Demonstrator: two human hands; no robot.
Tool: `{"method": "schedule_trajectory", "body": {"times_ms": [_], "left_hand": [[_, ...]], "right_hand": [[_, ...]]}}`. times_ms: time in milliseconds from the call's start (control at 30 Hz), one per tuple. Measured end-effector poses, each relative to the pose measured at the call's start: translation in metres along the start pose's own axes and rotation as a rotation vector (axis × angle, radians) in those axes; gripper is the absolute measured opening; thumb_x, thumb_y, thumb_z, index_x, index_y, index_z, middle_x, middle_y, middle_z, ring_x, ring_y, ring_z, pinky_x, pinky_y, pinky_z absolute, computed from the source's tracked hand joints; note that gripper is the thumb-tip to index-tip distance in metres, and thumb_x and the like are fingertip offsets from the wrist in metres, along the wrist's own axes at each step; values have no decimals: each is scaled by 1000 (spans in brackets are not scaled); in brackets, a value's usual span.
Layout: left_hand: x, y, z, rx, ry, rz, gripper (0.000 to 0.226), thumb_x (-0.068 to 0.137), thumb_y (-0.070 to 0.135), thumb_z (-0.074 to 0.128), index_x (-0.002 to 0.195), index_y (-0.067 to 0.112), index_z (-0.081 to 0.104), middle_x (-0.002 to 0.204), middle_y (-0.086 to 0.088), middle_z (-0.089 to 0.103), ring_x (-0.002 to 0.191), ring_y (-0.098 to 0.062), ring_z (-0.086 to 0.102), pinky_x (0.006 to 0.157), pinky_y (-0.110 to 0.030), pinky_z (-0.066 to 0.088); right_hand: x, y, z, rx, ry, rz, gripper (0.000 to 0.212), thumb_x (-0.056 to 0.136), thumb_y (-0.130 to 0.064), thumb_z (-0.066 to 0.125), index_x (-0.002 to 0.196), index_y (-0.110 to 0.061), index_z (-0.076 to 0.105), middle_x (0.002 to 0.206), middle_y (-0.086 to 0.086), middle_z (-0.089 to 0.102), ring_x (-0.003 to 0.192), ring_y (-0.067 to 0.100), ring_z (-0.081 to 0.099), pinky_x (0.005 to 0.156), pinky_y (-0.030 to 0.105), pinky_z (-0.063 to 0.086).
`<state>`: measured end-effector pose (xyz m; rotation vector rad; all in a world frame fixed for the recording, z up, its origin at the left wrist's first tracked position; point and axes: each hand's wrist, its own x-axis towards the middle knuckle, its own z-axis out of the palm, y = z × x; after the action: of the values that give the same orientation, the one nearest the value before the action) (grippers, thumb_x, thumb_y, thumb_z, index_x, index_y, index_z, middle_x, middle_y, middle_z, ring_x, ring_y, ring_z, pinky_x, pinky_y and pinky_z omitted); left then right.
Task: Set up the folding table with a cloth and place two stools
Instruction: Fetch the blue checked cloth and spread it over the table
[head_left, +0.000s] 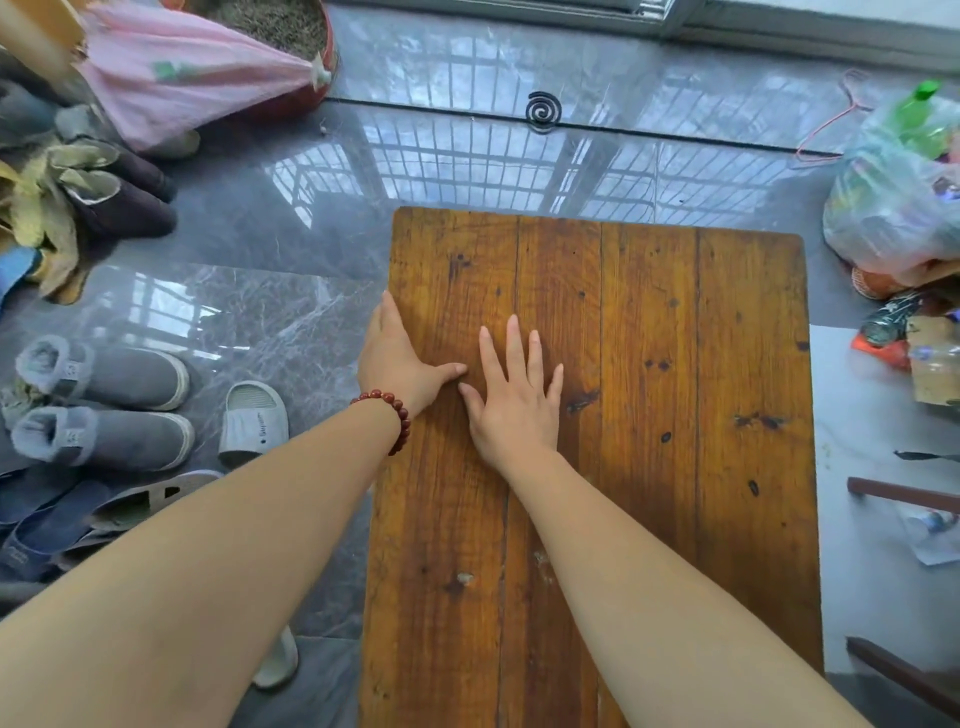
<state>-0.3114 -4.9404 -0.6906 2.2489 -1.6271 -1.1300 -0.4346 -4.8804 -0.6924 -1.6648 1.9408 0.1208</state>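
Wood planks make up the folding table (649, 415), which fills the middle of the view and runs from 12 o'clock down to 6 o'clock. Its brown top is bare.

Both hands rest on the table top. The left hand (397, 358) sits at the table's 9 o'clock edge. Its fingers wrap over that edge, so it grips the side of the table, and its thumb lies flat on the wood. A red bead bracelet (392, 415) is on that wrist. The right hand (514, 400) lies just beside it, toward 3 o'clock. It is flat and open, fingers spread apart, palm down on the planks, holding nothing. The two thumbs almost touch.

The shiny grey floor (467, 156) is all around. At 9 o'clock sit grey fuzzy shoes (109, 405) and a white slipper (254, 421). At 12 o'clock a black spiral coil (543, 111) lies on the floor. At 11 o'clock there is a pink cloth bundle (171, 78). At 2 o'clock a clear plastic bag (898, 192) sits stuffed full, with a green bottle (917, 111) sticking out of it.
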Motion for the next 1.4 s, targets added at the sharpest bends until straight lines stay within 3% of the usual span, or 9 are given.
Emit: {"method": "schedule_trajectory", "body": {"times_ms": [400,533,667,800,1200,1400], "left_hand": [[25,36,17,36,-29,103,117,68,43,80,151,13,2,158,-2,9,145,-18,15,117,-37,20],[18,46,21,219,-18,127,103,79,44,70,150,9,4,159,-6,-2,146,-23,9,118,-39,19],[-23,45,39,572,-56,347,84,91,52,46,150,13,1,159,-5,-9,146,-23,-3,117,-48,10],[-73,42,70,672,-225,542,81,91,59,34,150,18,-3,158,0,-14,146,-18,-8,117,-46,3],[-125,65,85,618,-339,424,93,85,37,64,151,21,1,159,-1,-6,147,-20,2,117,-44,16],[-164,86,87,590,-336,407,92,85,33,66,150,23,2,159,0,-1,146,-19,5,117,-45,16]], "right_hand": [[-6,49,-11,50,49,87,65,97,-51,29,149,-33,-5,156,-4,-23,144,20,-19,118,45,-5],[-15,60,-13,44,30,85,66,98,-50,30,149,-32,-6,156,-4,-24,144,19,-20,118,43,-4],[-34,77,-13,54,4,139,67,97,-51,31,150,-31,-6,156,-3,-25,144,19,-19,118,45,-2],[-58,99,-13,34,0,223,69,97,-51,32,149,-30,-8,156,-1,-24,144,21,-19,117,47,-2],[-107,130,-34,104,-92,126,71,97,-40,44,150,-31,-3,158,-4,-15,147,23,-7,118,41,17],[-134,137,-57,102,-136,73,70,97,-39,44,150,-33,-1,158,-5,-15,147,22,-6,117,42,18]]}}
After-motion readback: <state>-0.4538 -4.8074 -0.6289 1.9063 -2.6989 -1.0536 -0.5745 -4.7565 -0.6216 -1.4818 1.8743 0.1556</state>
